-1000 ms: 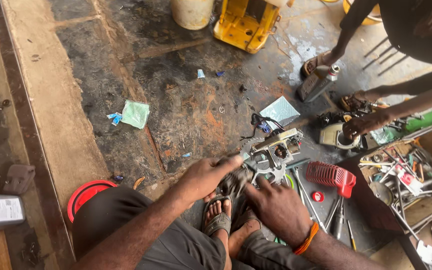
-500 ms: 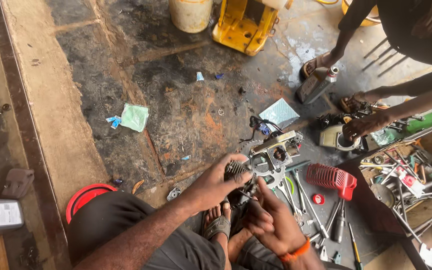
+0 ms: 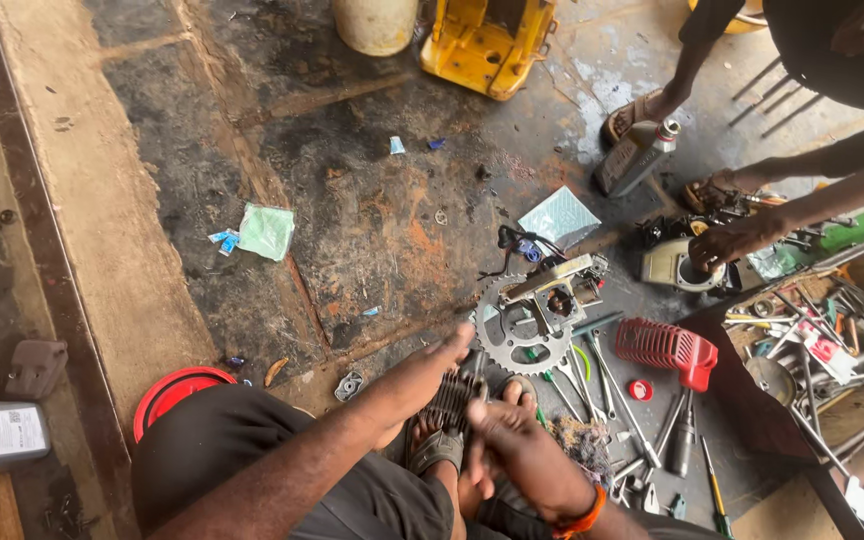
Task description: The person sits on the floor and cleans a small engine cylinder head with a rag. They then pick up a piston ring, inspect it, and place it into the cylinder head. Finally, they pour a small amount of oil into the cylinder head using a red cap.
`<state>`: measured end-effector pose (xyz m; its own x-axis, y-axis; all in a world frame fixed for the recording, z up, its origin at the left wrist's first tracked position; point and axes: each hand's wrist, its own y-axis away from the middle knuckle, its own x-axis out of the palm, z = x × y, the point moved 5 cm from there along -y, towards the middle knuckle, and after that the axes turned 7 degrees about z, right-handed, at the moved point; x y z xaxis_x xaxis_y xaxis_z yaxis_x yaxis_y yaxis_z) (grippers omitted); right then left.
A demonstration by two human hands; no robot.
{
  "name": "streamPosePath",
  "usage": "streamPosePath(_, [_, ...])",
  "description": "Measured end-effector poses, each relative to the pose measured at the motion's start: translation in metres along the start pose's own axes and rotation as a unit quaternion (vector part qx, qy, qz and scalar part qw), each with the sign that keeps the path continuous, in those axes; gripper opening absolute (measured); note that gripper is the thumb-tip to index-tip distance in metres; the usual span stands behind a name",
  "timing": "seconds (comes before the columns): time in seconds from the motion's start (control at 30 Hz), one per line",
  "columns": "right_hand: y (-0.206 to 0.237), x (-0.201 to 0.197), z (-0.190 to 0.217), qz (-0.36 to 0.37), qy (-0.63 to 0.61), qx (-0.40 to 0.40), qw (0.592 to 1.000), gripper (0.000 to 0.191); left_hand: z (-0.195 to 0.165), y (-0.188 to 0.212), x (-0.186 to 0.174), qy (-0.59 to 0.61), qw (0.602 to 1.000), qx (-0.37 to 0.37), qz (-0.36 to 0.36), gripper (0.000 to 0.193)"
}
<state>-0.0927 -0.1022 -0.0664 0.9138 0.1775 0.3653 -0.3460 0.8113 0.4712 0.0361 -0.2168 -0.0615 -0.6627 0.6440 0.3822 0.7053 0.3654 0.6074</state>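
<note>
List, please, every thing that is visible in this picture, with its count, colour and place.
sprocket: one, grey metal, floor centre, before the hands
ribbed part: one, dark, between the person's hands; grip unclear
metal bracket: one, pale, on the sprocket's upper edge
red ribbed cover: one, red, right of the sprocket
hand tools: several, metal, floor at lower right
tool box: one, wooden, full, right edge
oil bottle: one, grey, upper right
yellow casing: one, top centre
green wrapper: one, floor left
red lid: one, by the left knee
co-worker's hand: one, right, on a pale housing
left hand: on the ribbed part
right hand: beside it, lower centre
</note>
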Motion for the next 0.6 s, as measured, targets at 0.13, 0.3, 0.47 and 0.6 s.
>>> streamPosePath(0.13, [0.007,0.012,-0.009,0.011,-0.283,-0.016,0.959,0.049,-0.017,0.004,0.006,-0.013,0.995,0.103,0.003,0.066])
streamPosePath(0.3, [0.029,0.008,0.004,-0.031,0.023,-0.105,0.994,0.021,-0.027,0.008,0.009,-0.091,0.989,0.093,-0.068,0.063])
streamPosePath(0.47, [0.029,-0.006,0.012,-0.096,0.486,-0.129,0.859,0.02,-0.002,0.006,0.014,-0.045,0.995,-0.09,-0.011,0.066])
streamPosePath(0.6, [0.016,-0.011,0.001,-0.056,0.275,-0.074,0.957,0.026,0.002,0.001,0.006,-0.279,0.959,-0.054,-0.011,0.071])
